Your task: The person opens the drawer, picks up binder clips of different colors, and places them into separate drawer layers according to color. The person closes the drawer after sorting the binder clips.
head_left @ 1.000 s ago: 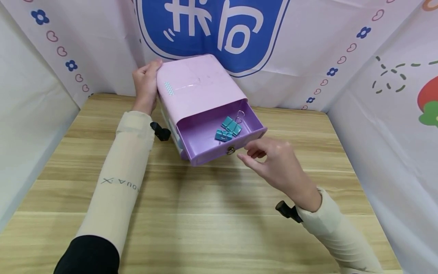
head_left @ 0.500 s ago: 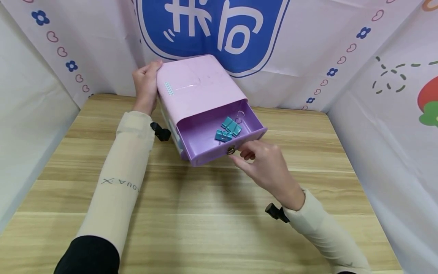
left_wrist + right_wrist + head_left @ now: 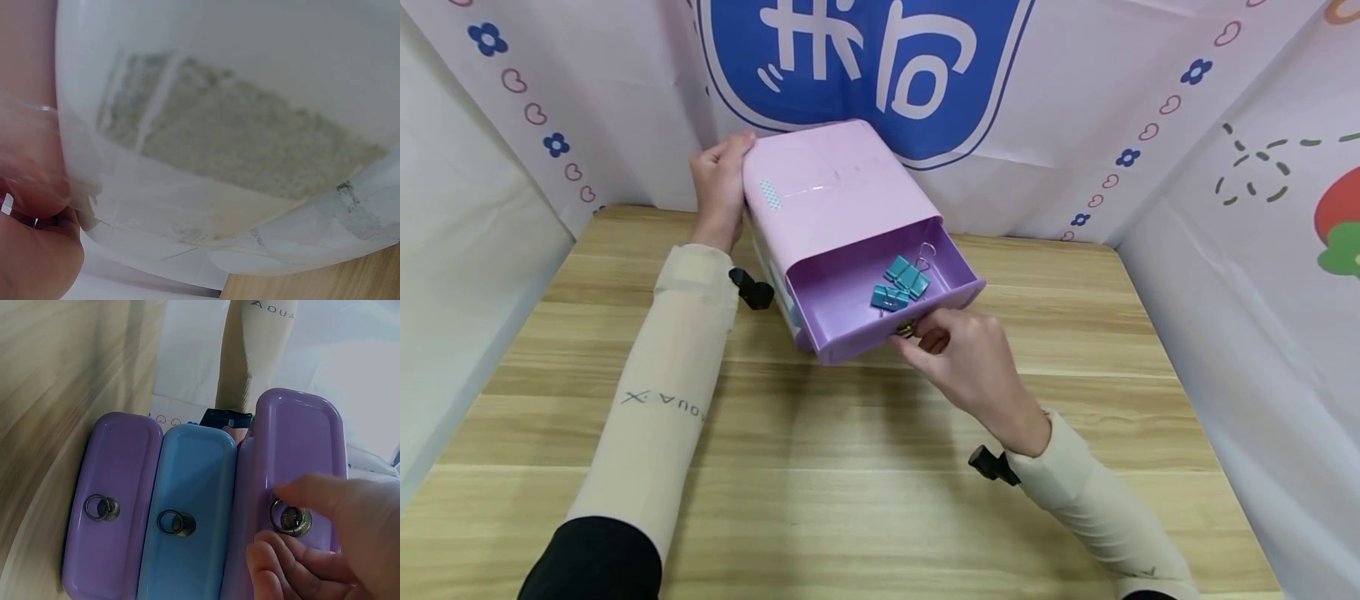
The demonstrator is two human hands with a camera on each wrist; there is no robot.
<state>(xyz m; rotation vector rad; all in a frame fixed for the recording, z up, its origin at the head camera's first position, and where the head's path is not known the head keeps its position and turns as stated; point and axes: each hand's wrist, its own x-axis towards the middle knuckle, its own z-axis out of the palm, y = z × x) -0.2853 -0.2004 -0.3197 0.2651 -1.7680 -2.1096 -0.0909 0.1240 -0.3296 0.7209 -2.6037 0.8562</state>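
Note:
A small pink drawer cabinet [image 3: 842, 192] stands tilted toward the back of the table. Its purple top drawer [image 3: 842, 308] is pulled out, with teal binder clips [image 3: 907, 277] inside. My left hand [image 3: 718, 187] grips the cabinet's back left corner; the left wrist view shows the pale side panel [image 3: 237, 131] close up. My right hand [image 3: 970, 358] is at the drawer front, thumb and curled fingers around the brass ring pull [image 3: 294, 520]. Below the top drawer, a blue drawer [image 3: 187, 500] and another purple drawer [image 3: 112, 506] are closed, each with its own ring pull.
The wooden table [image 3: 820, 492] extends in front of the cabinet. Behind it hangs a white printed cloth [image 3: 1060, 150] with a blue emblem. A white side wall [image 3: 467, 208] borders the left edge and a printed one [image 3: 1247, 267] the right.
My right hand has moved left along the drawer front, and its thumb and fingers have closed in on the ring pull. The left hand, cabinet and drawer have stayed put.

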